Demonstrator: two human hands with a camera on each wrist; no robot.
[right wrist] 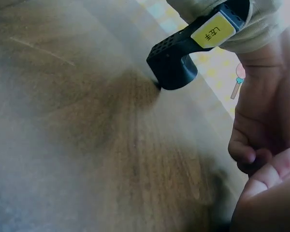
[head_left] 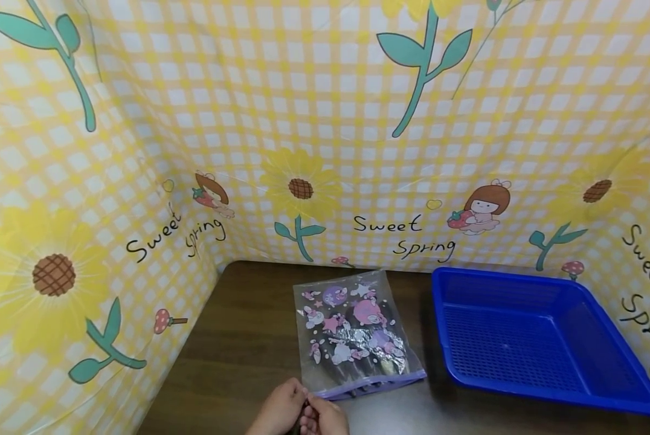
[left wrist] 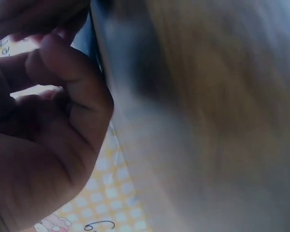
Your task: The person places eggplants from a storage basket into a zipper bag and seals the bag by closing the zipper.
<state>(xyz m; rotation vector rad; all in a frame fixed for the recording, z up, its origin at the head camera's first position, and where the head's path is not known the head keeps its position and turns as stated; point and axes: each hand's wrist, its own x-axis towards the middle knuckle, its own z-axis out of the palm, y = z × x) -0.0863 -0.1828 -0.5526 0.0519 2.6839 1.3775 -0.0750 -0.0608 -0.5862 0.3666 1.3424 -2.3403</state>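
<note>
Both hands are close together at the bottom of the head view, by the near left corner of a clear zip bag [head_left: 333, 323]. The bag lies flat, printed with pink and purple cartoon figures, its purple zip strip towards me. My left hand [head_left: 280, 406] has loosely bent fingers that meet those of my right hand [head_left: 329, 418]. In the left wrist view the left hand [left wrist: 53, 116] is beside the table edge, with no object visible in it. The right wrist view shows the right hand [right wrist: 270, 191] against the left fingers, also with nothing visible held.
A blue plastic basket [head_left: 521, 386] with a perforated bottom stands on the right of the dark wooden table [head_left: 238, 338]. Yellow checked cloth [head_left: 325, 121] hangs behind and on both sides. A black wrist camera [right wrist: 176, 63] with a yellow label is on the left sleeve.
</note>
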